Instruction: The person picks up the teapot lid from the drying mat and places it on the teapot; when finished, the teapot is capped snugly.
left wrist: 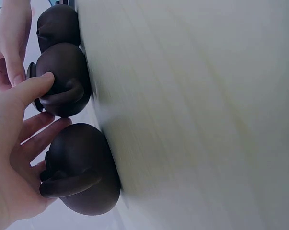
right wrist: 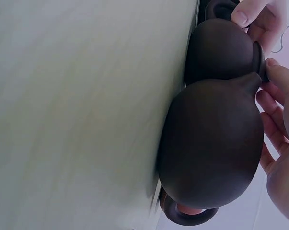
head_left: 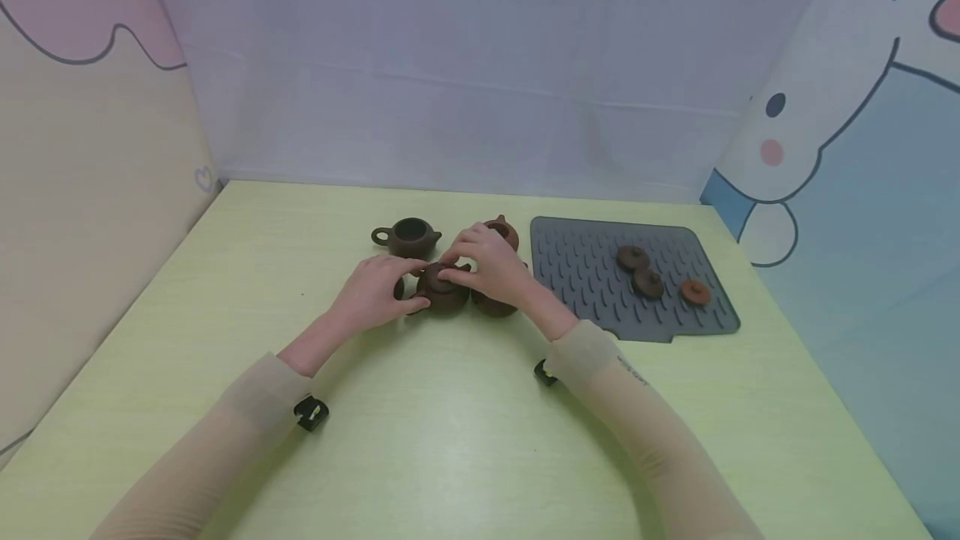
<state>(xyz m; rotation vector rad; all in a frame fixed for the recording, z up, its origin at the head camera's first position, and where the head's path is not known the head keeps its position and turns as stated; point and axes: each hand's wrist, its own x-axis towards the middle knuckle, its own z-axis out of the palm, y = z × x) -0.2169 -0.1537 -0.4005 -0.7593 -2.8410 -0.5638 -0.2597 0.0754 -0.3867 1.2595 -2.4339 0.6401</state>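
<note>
A dark brown clay teapot [head_left: 442, 298] stands on the table between both hands. My left hand [head_left: 369, 294] holds it at the handle side, thumb on the near side and fingers behind; in the left wrist view the thumb [left wrist: 36, 88] lies on the body above the handle. My right hand [head_left: 491, 263] pinches the lid [right wrist: 258, 62] on top of this teapot. Another dark teapot [right wrist: 211, 143] stands close on its right, largely covered by the right hand in the head view. Behind is a lidless dark teapot [head_left: 411, 242] with its handle to the left.
A reddish-brown lidless teapot [head_left: 510, 236] stands behind the right hand, partly hidden. To the right lies a grey ridged mat [head_left: 577, 273] bearing two dark lids [head_left: 632, 257] and a reddish lid [head_left: 695, 292]. Fabric walls border the pale table [head_left: 420, 440].
</note>
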